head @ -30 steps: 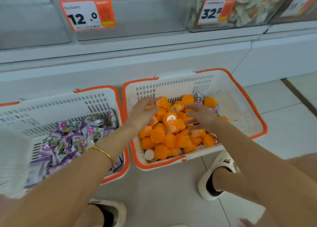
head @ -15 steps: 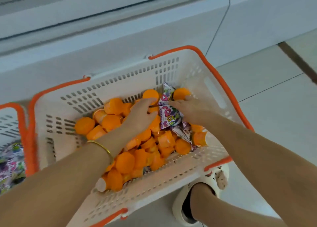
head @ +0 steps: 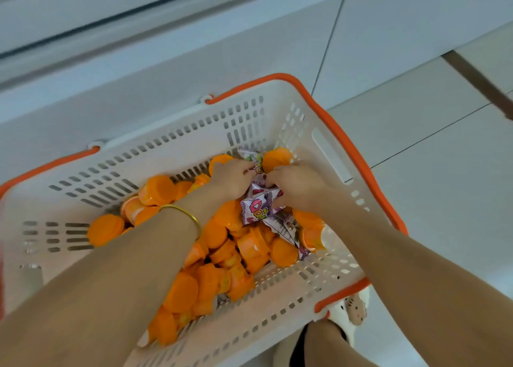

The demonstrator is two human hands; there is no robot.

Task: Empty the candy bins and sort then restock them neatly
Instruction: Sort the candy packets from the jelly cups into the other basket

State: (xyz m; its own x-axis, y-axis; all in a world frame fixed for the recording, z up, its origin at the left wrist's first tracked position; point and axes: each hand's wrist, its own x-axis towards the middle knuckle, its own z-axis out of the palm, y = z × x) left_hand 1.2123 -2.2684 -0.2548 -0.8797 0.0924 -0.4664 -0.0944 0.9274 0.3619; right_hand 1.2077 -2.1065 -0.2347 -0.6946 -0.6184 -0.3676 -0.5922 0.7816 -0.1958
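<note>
A white slotted basket (head: pixel 194 133) with an orange rim sits on the floor and holds several orange jelly cups (head: pixel 181 291). Purple-and-white candy packets (head: pixel 256 208) lie among the cups at the basket's far right. My left hand (head: pixel 231 179) and my right hand (head: pixel 298 185) meet over these packets, fingers curled into them. The right hand pinches the top of the packet bundle; the left hand grips packets at the far end beside an orange cup (head: pixel 276 158). A gold bangle (head: pixel 183 214) circles my left wrist.
The white base of the display counter (head: pixel 166 61) runs behind the basket. Pale floor tiles (head: pixel 430 172) spread to the right. A white slipper (head: pixel 352 308) and a foot show under the basket's near right corner.
The view has tilted down and closed in on the right basket; the left basket has dropped out of view. Both hands moved from the orange cups onto the purple packets and closed on them.
</note>
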